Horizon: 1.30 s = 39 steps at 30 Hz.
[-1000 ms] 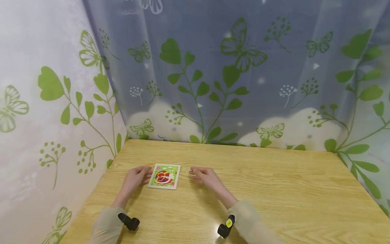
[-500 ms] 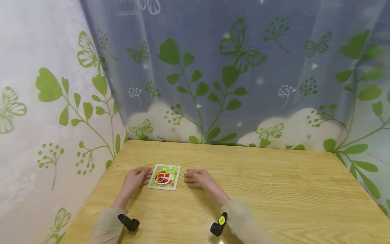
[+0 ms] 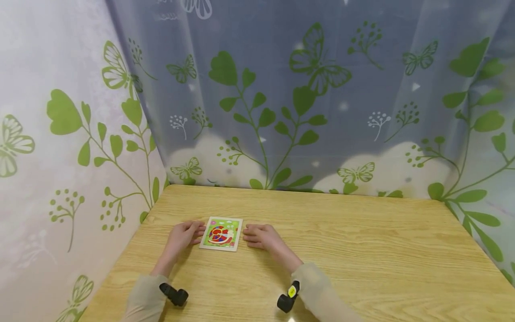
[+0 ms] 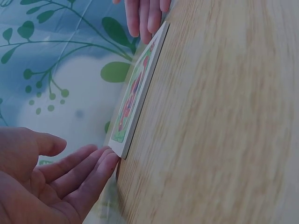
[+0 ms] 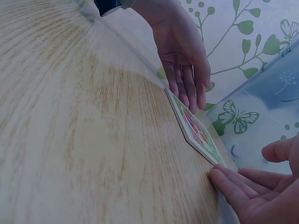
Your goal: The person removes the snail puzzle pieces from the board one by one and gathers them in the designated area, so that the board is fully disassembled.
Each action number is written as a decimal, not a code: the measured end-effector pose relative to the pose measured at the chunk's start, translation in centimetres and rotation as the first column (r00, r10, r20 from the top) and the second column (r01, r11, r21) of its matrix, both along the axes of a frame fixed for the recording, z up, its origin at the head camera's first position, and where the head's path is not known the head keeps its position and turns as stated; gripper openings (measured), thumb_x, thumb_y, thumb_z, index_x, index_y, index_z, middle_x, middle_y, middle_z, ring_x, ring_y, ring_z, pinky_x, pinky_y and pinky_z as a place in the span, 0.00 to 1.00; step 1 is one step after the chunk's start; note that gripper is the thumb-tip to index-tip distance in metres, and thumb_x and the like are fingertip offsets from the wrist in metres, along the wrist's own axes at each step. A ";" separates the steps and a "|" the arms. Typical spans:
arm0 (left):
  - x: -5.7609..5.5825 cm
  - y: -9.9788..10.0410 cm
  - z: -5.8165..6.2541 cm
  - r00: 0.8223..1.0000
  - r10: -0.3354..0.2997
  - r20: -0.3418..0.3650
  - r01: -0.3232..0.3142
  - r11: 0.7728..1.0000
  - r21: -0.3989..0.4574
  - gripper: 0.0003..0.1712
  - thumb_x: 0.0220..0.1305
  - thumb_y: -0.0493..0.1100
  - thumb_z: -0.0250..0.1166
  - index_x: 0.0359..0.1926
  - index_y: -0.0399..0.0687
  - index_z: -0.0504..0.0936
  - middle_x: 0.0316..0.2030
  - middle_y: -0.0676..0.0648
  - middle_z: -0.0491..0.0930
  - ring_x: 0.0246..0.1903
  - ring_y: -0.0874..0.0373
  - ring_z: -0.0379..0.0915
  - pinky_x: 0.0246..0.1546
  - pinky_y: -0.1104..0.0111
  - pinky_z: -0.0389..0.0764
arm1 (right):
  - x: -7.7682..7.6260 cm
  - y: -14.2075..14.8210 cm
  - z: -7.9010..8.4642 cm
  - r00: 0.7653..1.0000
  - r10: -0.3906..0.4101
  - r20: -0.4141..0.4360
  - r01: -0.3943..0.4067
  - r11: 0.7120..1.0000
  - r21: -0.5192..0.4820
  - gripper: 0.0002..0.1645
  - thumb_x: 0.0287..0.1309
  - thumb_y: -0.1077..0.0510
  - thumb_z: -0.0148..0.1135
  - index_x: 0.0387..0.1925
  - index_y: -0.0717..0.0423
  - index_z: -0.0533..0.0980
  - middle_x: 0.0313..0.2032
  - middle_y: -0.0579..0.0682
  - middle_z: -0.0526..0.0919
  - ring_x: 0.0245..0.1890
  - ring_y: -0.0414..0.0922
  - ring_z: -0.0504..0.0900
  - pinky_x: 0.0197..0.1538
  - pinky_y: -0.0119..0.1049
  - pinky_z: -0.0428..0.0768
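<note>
A small square picture puzzle board (image 3: pixel 221 234) with a pale wooden rim lies flat on the table, showing a red and blue snail on green. My left hand (image 3: pixel 182 239) is at its left edge, fingers extended, and in the left wrist view the fingertips (image 4: pixel 108 158) meet the board's near corner. On the other side my right hand (image 3: pixel 267 239) has its straight fingers right at the board's right edge. The right wrist view shows those fingertips (image 5: pixel 217 172) by the board's corner, thumb raised apart. Neither hand curls round the board.
The wood-grain table (image 3: pixel 362 250) stretches far to the right of the hands. A blue curtain (image 3: pixel 257 112) with green leaves and butterflies hangs along its back edge. A pale printed curtain (image 3: pixel 80 179) borders the left side. Black wrist cameras sit on both sleeves.
The right hand has come left to the board's right edge. Over the last half second the left hand and the board have shifted slightly right together.
</note>
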<state>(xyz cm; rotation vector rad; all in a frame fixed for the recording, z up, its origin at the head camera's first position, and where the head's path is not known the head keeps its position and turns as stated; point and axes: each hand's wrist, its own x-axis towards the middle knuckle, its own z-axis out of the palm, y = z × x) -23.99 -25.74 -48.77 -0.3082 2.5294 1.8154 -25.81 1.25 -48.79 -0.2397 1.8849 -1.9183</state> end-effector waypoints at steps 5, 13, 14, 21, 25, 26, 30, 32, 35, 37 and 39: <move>0.1 0.4 0.2 1.000 -0.019 -0.001 0.019 1.000 0.018 0.23 0.81 0.42 0.49 0.61 0.26 0.76 0.54 0.31 0.82 0.49 0.51 0.84 0.40 0.69 0.86 | 0.2 0.0 0.1 1.000 -0.002 0.001 0.002 1.000 0.005 0.29 0.79 0.59 0.46 0.68 0.79 0.62 0.63 0.71 0.73 0.62 0.60 0.78 0.59 0.45 0.81; 0.0 0.8 -0.1 1.000 -0.028 0.004 0.028 0.999 0.042 0.23 0.81 0.42 0.49 0.61 0.26 0.76 0.54 0.31 0.82 0.48 0.53 0.84 0.40 0.70 0.86 | 0.4 0.2 0.1 1.000 -0.017 -0.003 0.017 1.000 0.004 0.28 0.79 0.60 0.45 0.68 0.80 0.62 0.63 0.72 0.73 0.62 0.61 0.78 0.59 0.47 0.81; 0.0 0.8 -0.1 1.000 -0.030 0.003 0.029 0.999 0.043 0.23 0.81 0.42 0.49 0.61 0.27 0.77 0.54 0.31 0.82 0.48 0.53 0.84 0.40 0.69 0.86 | 0.4 0.2 0.1 1.000 -0.018 -0.004 0.018 1.000 0.004 0.28 0.79 0.60 0.45 0.68 0.80 0.62 0.63 0.72 0.73 0.62 0.61 0.78 0.59 0.47 0.81; 0.3 1.2 0.0 0.999 -0.044 0.002 0.044 0.998 0.047 0.23 0.81 0.43 0.48 0.61 0.27 0.77 0.54 0.31 0.81 0.50 0.49 0.83 0.43 0.67 0.86 | 0.2 0.4 -0.1 0.999 -0.037 0.003 0.037 0.999 0.020 0.28 0.78 0.60 0.46 0.67 0.80 0.63 0.62 0.72 0.74 0.60 0.59 0.79 0.57 0.44 0.82; 0.4 1.5 0.1 0.999 -0.051 0.001 0.050 0.997 0.057 0.23 0.81 0.43 0.49 0.61 0.26 0.76 0.54 0.30 0.81 0.50 0.49 0.83 0.44 0.66 0.86 | 0.2 0.6 -0.2 0.999 -0.046 0.014 0.046 0.998 0.033 0.28 0.78 0.60 0.46 0.68 0.79 0.63 0.62 0.71 0.75 0.60 0.58 0.80 0.57 0.43 0.82; 0.4 1.6 0.1 0.999 -0.050 0.001 0.050 0.997 0.061 0.23 0.81 0.42 0.49 0.61 0.26 0.77 0.54 0.30 0.81 0.51 0.49 0.83 0.44 0.66 0.86 | 0.2 0.7 -0.3 0.999 -0.047 0.014 0.046 0.998 0.034 0.28 0.79 0.60 0.46 0.68 0.79 0.63 0.62 0.71 0.75 0.60 0.58 0.80 0.57 0.43 0.83; 0.5 1.8 0.1 0.999 -0.048 0.001 0.048 0.996 0.080 0.23 0.81 0.42 0.49 0.61 0.26 0.76 0.55 0.30 0.81 0.51 0.48 0.83 0.45 0.67 0.86 | 0.2 0.8 -0.3 0.998 -0.055 0.021 0.054 0.998 0.037 0.28 0.79 0.60 0.46 0.68 0.79 0.63 0.62 0.70 0.75 0.59 0.57 0.81 0.57 0.43 0.83; 0.5 1.9 0.1 0.999 -0.048 -0.002 0.048 0.995 0.084 0.23 0.81 0.43 0.49 0.61 0.25 0.76 0.55 0.29 0.80 0.51 0.47 0.83 0.46 0.67 0.86 | 0.2 0.9 -0.3 0.998 -0.057 0.020 0.056 0.998 0.038 0.28 0.78 0.60 0.46 0.68 0.79 0.63 0.62 0.70 0.75 0.59 0.57 0.81 0.57 0.43 0.83; 0.5 2.0 0.0 0.999 -0.051 -0.006 0.051 0.996 0.079 0.24 0.81 0.43 0.49 0.61 0.26 0.76 0.55 0.29 0.80 0.52 0.47 0.83 0.47 0.66 0.85 | 0.3 1.0 -0.3 0.998 -0.061 0.017 0.060 0.997 0.038 0.28 0.78 0.60 0.46 0.68 0.79 0.63 0.62 0.70 0.75 0.59 0.57 0.81 0.56 0.42 0.83; 0.5 2.1 0.0 0.999 -0.051 -0.007 0.052 0.996 0.073 0.24 0.81 0.43 0.49 0.61 0.26 0.76 0.55 0.30 0.80 0.52 0.47 0.82 0.47 0.66 0.85 | 0.3 1.1 -0.2 0.998 -0.058 0.015 0.058 0.998 0.036 0.28 0.78 0.60 0.46 0.68 0.79 0.63 0.62 0.70 0.75 0.59 0.58 0.81 0.56 0.43 0.83; 0.5 2.2 0.0 0.999 -0.051 -0.006 0.052 0.996 0.071 0.23 0.81 0.43 0.49 0.62 0.26 0.76 0.56 0.30 0.80 0.52 0.47 0.82 0.47 0.66 0.85 | 0.3 1.1 -0.2 0.998 -0.055 0.010 0.055 0.998 0.033 0.28 0.78 0.60 0.46 0.68 0.79 0.63 0.62 0.71 0.75 0.59 0.58 0.81 0.57 0.43 0.83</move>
